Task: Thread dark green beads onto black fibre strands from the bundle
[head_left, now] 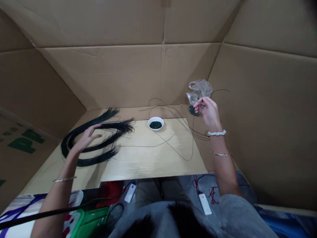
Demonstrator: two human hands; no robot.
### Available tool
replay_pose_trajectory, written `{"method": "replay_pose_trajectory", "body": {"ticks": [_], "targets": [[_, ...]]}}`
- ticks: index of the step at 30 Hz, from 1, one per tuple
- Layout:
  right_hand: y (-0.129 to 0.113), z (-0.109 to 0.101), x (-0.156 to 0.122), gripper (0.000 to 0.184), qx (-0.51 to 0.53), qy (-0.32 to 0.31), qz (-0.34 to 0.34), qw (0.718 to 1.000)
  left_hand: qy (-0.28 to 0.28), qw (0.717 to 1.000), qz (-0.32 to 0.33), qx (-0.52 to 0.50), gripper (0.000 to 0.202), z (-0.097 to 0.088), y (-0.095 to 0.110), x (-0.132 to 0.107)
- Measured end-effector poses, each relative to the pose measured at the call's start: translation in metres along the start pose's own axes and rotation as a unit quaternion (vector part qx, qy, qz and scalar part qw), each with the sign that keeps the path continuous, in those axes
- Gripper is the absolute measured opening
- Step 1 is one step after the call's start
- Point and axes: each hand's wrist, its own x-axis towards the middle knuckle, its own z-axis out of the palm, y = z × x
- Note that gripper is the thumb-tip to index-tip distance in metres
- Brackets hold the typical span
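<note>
My left hand (86, 140) lies at the curved bundles of thin dark wire (90, 161) on the left of the table. Its fingers are stretched out along one strand bundle, with the thumb apart. Up at the right, my right hand (210, 112) is pinched around a thin dark wire (221, 90), whose free end sticks out to the right. A white bowl (155, 128) of small dark green beads stands between the hands. Several long loose wires (180, 117) loop over the table behind and to the right of the bowl.
A clear plastic bag (200, 88) with dark contents sits in the back right corner. Tall cardboard walls (102, 75) enclose the table on the back and both sides. Below the front edge are a green basket (89, 222) and white devices (204, 204) with cords.
</note>
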Motion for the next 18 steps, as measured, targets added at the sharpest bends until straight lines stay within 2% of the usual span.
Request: {"method": "replay_pose_trajectory", "body": {"ticks": [2, 6, 8, 9, 11, 13, 18], "targets": [[0.004, -0.005, 0.002, 0.021, 0.018, 0.005, 0.018, 1.000, -0.056, 0.996, 0.065, -0.021, 0.048, 0.036, 0.055, 0.006], [0.013, -0.004, -0.001, 0.019, 0.034, -0.021, 0.050, 0.998, -0.165, 0.971, 0.174, -0.009, 0.033, 0.135, 0.169, 0.010], [0.018, -0.001, -0.008, 0.020, 0.033, -0.036, 0.062, 0.997, -0.186, 0.963, 0.194, 0.021, 0.035, 0.175, 0.208, 0.006], [0.020, 0.000, -0.011, 0.021, 0.034, -0.041, 0.070, 0.996, -0.191, 0.961, 0.197, 0.035, 0.037, 0.190, 0.221, 0.004], [0.024, 0.000, -0.019, 0.021, 0.040, -0.051, 0.086, 0.994, -0.192, 0.960, 0.195, 0.054, 0.038, 0.207, 0.233, 0.000], [0.030, 0.001, -0.026, 0.021, 0.043, -0.066, 0.101, 0.992, -0.194, 0.961, 0.187, 0.068, 0.036, 0.214, 0.231, -0.001], [0.049, 0.011, -0.040, 0.028, 0.045, -0.098, 0.115, 0.988, -0.192, 0.967, 0.146, 0.081, 0.039, 0.204, 0.196, 0.009]]}}
